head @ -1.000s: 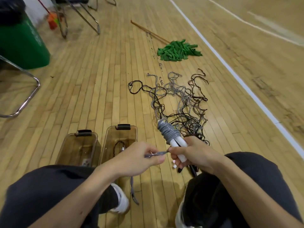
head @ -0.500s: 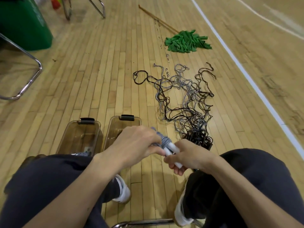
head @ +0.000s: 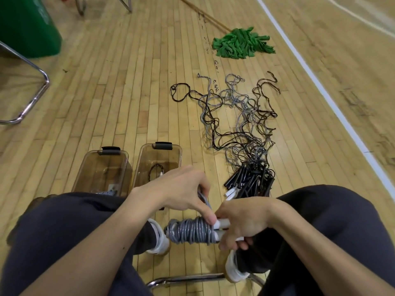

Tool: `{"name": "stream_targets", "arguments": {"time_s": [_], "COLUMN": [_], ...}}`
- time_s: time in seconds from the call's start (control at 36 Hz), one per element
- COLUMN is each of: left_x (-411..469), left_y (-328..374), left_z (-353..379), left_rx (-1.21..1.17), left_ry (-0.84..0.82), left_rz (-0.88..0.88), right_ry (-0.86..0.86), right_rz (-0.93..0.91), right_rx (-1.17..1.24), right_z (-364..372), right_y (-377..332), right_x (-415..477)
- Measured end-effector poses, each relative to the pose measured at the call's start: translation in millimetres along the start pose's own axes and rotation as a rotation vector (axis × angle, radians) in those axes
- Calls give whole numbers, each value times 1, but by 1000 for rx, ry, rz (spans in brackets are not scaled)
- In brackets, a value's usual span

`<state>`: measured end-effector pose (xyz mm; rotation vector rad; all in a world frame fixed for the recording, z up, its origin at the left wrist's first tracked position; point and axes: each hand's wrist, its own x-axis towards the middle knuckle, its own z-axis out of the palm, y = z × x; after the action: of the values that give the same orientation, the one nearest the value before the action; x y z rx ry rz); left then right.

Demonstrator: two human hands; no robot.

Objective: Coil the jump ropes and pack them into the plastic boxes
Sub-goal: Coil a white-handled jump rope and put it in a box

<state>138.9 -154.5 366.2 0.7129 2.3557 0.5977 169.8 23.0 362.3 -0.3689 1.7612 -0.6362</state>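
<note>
Looking down from the head cam: the right hand (head: 243, 223) has its fingers curled tight round the white handles (head: 223, 222) so the bundle can't spin. The left hand (head: 181, 193) pinches the gray rope (head: 192, 230) tail right at the coil, probably to tuck it in. The boxes (head: 147, 159) sit just past the left fingertips, and the loose pile (head: 241, 129) lies beyond the right ones.

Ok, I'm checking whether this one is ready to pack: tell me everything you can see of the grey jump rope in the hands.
The grey jump rope is a thin, plastic-looking cord wound in many tight turns around its white handles. This makes a compact bundle held roughly level above the wooden floor. The right hand grips the handle ends. The left hand pinches a loose strand at the coil's edge, so the end looks not yet tucked in.
</note>
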Motion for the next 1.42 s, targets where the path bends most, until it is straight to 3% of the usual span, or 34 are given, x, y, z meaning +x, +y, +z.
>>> {"name": "stream_targets", "arguments": {"time_s": [0.22,0.36,0.44,0.56,0.69,0.81,1.17,1.33,1.42], "left_x": [0,-2,-9,-4,-5,-5,-8,-6,-9], "left_y": [2,0,-2,4,10,12,12,2,-5], "left_z": [-15,-21,-15,-12,-7,-7,-5,4,4], "left_rx": [-441,-536,-477,-692,-721,-730,-661,-535,-347], "left_ry": [-122,9,70,93,22,93,-16,-55,-124], "left_rz": [65,22,-124,-129,-192,-215,-160,-162,-166], "right_ry": [-53,26,110,256,327,373,686,726,888], "right_rz": [-246,-431,-536,-612,-520,-488,-328,-256,-134], "right_rx": [280,439,592,733,740,737,525,452,345], "right_z": [-7,-8,-9,-10,-8,-9,-8,-4,-6], "right_y": [7,8,9,9,5,4,6,9,16], "right_x": [-18,-25,-27,-28,-26,-26,-15,-7,1]}}
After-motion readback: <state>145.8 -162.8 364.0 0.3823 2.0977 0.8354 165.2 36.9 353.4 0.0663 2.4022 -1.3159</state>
